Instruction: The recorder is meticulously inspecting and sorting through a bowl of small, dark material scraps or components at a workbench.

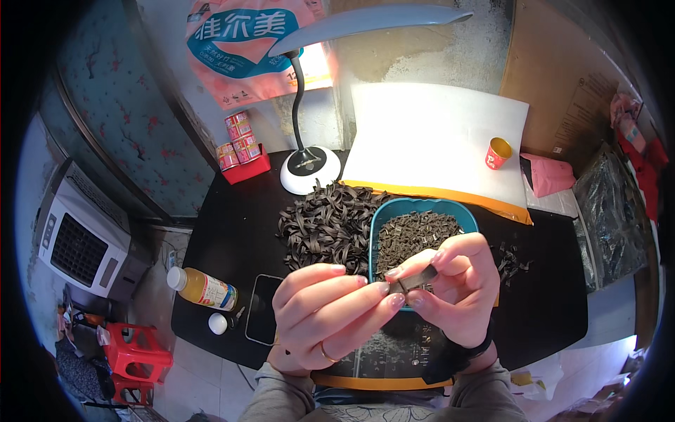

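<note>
Left hand [327, 306] and right hand [464, 288] hold a short dark strip [420, 278] above the near edge of a teal basin [374, 243], fingertips narrowed to a pinch, probably steadying it under the desk lamp [365, 27]. Left to right: juice bottle [211, 290] with amber liquid; heap of dark strips [327, 225], seemingly kept within reach; that basin, holding small dark clippings [415, 235]; gold-lined red cup [495, 160].

Left hand [320, 309] and right hand [467, 288] pinching dark strip [420, 277], teal tub [422, 205] beyond

Grey sleeves [278, 395], gold ring [325, 351], what looks like dark wristband [484, 342]
</note>
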`<state>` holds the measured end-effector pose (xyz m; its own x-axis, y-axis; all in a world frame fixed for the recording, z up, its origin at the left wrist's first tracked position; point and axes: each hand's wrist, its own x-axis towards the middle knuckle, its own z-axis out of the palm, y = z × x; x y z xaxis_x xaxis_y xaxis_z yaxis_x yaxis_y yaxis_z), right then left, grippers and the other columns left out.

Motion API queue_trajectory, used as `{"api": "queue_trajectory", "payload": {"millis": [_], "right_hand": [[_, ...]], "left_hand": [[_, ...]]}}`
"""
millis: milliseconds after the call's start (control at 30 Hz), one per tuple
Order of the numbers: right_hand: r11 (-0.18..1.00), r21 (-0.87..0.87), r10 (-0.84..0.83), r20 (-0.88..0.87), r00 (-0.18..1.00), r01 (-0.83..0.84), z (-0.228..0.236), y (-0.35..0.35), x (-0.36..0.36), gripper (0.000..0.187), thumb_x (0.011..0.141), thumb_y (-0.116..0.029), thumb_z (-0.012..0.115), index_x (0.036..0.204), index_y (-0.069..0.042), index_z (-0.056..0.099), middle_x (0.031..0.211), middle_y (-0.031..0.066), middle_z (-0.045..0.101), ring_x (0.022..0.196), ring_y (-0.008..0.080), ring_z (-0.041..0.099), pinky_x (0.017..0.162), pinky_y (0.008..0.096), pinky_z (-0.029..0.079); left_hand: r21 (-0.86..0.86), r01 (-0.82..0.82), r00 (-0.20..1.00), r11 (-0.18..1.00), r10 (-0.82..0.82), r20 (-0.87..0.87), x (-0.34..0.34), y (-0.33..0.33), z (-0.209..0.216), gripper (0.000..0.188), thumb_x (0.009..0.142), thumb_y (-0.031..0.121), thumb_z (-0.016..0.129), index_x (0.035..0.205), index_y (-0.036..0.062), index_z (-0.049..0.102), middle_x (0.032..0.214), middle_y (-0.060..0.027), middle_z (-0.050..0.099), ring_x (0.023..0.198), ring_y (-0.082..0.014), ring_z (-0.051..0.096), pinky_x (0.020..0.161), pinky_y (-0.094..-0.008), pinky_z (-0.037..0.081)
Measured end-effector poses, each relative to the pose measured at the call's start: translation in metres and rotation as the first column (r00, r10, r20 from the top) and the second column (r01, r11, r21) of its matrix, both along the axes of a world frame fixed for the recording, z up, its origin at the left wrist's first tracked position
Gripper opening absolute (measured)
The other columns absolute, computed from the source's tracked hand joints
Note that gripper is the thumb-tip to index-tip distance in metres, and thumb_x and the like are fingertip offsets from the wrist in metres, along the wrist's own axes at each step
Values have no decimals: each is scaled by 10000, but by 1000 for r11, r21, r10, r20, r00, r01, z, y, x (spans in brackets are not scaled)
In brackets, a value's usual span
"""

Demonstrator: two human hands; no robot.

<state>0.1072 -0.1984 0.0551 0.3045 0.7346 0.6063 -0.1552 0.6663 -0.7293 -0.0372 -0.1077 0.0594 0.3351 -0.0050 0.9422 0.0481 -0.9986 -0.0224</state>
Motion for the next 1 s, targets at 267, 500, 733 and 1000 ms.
{"api": "queue_trajectory", "payload": {"millis": [267,500,733,1000], "right_hand": [[951,50,-289,484,826,304,-3,-2,1,451,714,53,713,1072,7,443,944,166,630,841,193,659,710,290,550],[976,4,-207,323,924,217,-2,-4,-2,446,705,68,708,1065,3,453,956,162,626,854,185,652,748,297,542],[996,58,-85,241,967,73,2,-4,-1,475,710,86,711,1081,-5,430,947,190,626,870,212,647,767,317,536],[986,120,-147,333,931,112,2,-4,-1,469,703,58,737,1071,-20,455,918,184,638,837,221,647,724,313,533]], "left_hand": [[-559,190,955,807,-284,-87,10,12,15,273,666,135,741,935,112,706,740,6,593,678,-145,542,611,-274,427],[-647,361,859,672,-510,-50,6,22,12,246,653,92,757,892,110,704,817,-11,550,724,-140,537,603,-260,426],[-672,480,768,564,-641,11,5,25,10,228,676,71,745,893,97,679,861,-40,533,774,-154,531,656,-261,431],[-711,654,573,258,-783,243,8,24,-1,115,755,139,694,849,81,661,846,-51,498,765,-153,480,661,-276,388]]}}
